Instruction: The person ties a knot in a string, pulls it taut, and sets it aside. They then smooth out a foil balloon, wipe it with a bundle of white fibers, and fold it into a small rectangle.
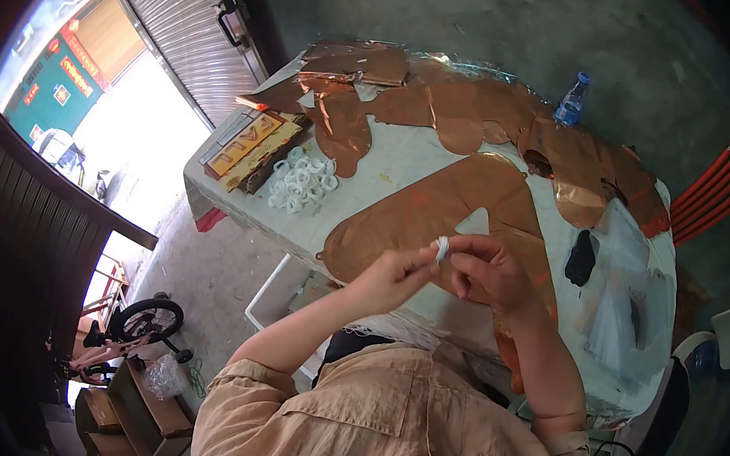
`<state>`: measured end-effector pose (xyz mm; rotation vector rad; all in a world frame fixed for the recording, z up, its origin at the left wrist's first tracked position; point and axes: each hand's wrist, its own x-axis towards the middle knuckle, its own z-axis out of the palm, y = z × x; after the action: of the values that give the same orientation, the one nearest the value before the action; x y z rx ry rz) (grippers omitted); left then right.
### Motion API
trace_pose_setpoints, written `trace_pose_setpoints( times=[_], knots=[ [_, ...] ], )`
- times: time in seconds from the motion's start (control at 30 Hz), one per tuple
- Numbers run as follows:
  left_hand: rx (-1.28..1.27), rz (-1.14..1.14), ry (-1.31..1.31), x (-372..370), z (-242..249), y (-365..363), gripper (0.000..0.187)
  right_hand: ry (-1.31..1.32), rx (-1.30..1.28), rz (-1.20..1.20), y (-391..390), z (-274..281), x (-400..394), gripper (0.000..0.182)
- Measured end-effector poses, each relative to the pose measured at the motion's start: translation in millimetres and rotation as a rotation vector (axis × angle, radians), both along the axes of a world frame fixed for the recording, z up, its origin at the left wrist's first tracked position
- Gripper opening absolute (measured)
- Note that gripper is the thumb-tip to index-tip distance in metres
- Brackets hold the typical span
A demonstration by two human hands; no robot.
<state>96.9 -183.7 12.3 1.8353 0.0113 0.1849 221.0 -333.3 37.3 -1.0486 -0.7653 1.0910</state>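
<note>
In front of my body, a small white coil of what looks like string or ribbon (442, 249) is pinched at the fingertips of my left hand (391, 278). My right hand (491, 272) meets it from the other side, its index finger against the coil and the other fingers curled. Under both hands lies a large flat copper-coloured foil balloon (424, 203) with a pale triangular gap by my right hand. A heap of similar white coils (302, 181) rests on the table to the left.
More copper foil pieces (471, 107) line the table's far side. A printed cardboard box (254, 151) stands at left, a blue-labelled bottle (572, 100) at the back. A black object (582, 257) and clear plastic bags (631, 312) lie right. A child's bicycle (144, 320) is on the floor.
</note>
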Motion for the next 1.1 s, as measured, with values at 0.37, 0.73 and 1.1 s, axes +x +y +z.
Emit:
trace_pose_setpoints(
  times=[0.37,0.73,1.1],
  knots=[
    [-0.059,0.091,-0.003,0,-2,9,0.013,-0.091,-0.052,0.036,-3,-3,-1,0.019],
    [0.096,0.364,-0.440,0,9,9,0.016,-0.047,-0.061,-0.045,-1,-13,0,0.013],
    [-0.384,0.125,-0.043,-6,-1,7,0.013,-0.066,-0.030,-0.036,4,-17,-5,0.016]
  ],
)
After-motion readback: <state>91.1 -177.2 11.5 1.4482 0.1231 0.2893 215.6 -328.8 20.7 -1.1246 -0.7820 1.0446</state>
